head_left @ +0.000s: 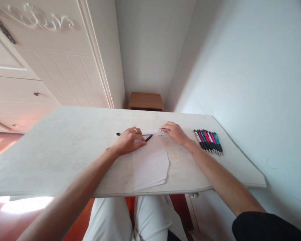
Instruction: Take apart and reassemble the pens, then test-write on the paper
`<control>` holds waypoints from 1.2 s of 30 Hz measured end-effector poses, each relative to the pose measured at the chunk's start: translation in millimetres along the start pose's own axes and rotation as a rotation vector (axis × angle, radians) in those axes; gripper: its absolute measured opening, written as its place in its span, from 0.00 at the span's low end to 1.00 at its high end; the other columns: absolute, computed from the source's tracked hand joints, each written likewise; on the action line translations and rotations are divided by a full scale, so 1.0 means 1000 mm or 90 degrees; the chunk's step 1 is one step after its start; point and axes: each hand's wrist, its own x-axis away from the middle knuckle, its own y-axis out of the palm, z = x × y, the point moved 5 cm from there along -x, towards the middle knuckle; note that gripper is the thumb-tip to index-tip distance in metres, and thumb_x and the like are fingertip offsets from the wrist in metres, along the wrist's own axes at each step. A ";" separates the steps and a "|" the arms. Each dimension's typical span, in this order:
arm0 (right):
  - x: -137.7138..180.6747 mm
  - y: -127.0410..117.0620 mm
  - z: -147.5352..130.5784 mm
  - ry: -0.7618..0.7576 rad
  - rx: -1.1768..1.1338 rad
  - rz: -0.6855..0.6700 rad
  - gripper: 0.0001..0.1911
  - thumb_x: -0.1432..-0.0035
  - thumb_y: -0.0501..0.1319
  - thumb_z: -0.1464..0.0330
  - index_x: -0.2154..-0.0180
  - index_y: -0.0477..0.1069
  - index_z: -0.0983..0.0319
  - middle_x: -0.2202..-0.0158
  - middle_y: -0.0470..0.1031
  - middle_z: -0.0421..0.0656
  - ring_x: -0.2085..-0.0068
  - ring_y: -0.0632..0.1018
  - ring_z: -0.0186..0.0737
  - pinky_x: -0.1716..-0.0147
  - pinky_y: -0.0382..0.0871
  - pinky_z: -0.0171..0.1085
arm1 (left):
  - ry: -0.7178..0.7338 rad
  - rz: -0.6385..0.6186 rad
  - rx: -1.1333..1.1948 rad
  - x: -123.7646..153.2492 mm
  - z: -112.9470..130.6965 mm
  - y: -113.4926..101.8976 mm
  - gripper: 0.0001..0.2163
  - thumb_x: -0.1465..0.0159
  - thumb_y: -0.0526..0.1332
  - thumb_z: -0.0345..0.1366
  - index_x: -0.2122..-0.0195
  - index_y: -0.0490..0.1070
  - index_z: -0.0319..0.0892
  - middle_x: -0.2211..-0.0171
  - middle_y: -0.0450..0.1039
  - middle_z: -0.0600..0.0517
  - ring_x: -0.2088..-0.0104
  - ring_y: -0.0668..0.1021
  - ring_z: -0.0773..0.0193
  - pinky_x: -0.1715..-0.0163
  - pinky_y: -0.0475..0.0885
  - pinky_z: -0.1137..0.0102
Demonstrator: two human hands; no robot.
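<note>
On the white table [90,157], I see a small black tip [118,134] poking out left of the left hand [129,140]; I can't tell whether its bent fingers grip the black strip [148,138] over the lined paper [150,167]. Apart from it, the right hand [176,132] pinches a shiny piece [161,130], with a row of pens [208,141] farther right.
</note>
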 end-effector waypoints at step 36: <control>-0.001 -0.003 0.008 0.009 0.019 -0.007 0.13 0.40 0.59 0.75 0.55 0.79 0.61 0.58 0.80 0.48 0.56 0.78 0.43 0.52 0.70 0.43 | -0.129 0.132 -0.107 -0.004 -0.035 -0.003 0.10 0.35 0.59 0.39 0.66 0.81 0.46 0.66 0.76 0.47 0.63 0.73 0.56 0.60 0.69 0.61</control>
